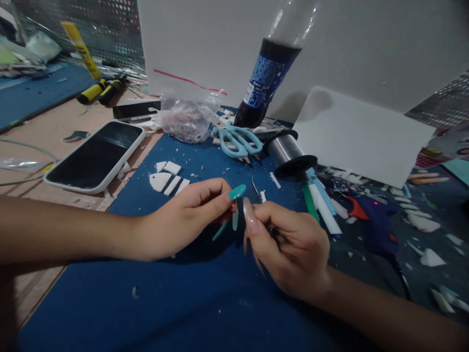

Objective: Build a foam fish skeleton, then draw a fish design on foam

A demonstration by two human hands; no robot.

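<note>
My left hand (190,220), with long teal nails, is closed in a pinch above the blue mat (176,298). A tiny reddish thing shows at its fingertips, too small to name. Close on its right, my right hand (293,247), with long pale pink nails, also pinches. A faint thin line seems to run between the fingertips, but what the right fingers hold is hidden. Just behind my left hand lie several white cut pieces (168,179), one with a rounded, pointed end and a small hole. A thin curved metal tip (254,186) lies behind the fingertips.
Behind the hands are light blue scissors (238,142), a spool of clear line (289,152), a dark drink bottle (269,73) and a plastic bag (188,117). A phone (97,156) lies left. On the right are a glue gun (381,227), white scraps and a white sheet (362,137).
</note>
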